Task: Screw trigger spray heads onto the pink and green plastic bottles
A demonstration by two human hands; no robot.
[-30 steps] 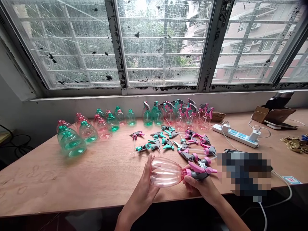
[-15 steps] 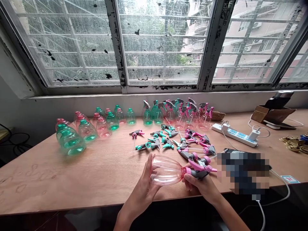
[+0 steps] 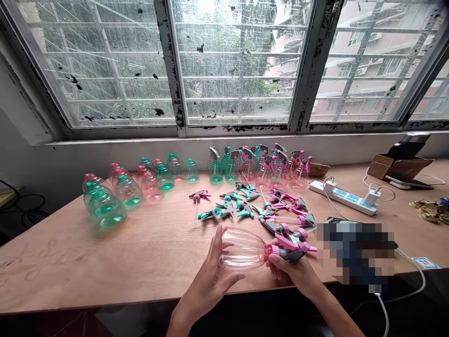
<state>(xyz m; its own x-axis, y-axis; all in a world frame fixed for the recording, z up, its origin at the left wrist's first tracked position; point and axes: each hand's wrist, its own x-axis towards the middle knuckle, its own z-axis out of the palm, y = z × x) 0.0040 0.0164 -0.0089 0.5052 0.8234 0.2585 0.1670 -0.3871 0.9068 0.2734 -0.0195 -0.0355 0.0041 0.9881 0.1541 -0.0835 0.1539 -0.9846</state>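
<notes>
A clear pink spray bottle point(image 3: 242, 249) lies sideways above the table's front edge, its base to the left. Its grey-and-pink trigger head point(image 3: 293, 247) sits on the neck. My left hand point(image 3: 210, 274) cups the base, fingers behind it and thumb stretched out just below the bottle. At the neck, my right hand point(image 3: 293, 271) grips the pink collar between thumb and fingers, some of them hidden. Beyond the bottle lie several loose trigger heads, some teal point(image 3: 244, 209) and some pink point(image 3: 305, 218), with thin tubes.
Bottles without trigger heads, green point(image 3: 107, 208) and pink point(image 3: 151, 187), stand at the left. Bottles with trigger heads point(image 3: 264, 173) are grouped at the back. On the right are a power strip point(image 3: 343, 197), a blurred dark object point(image 3: 358, 252), cables and gold-coloured pieces point(image 3: 430, 210).
My left thumb has come away from the bottle's side and points out below it. The bottle and my right hand stay in nearly the same place.
</notes>
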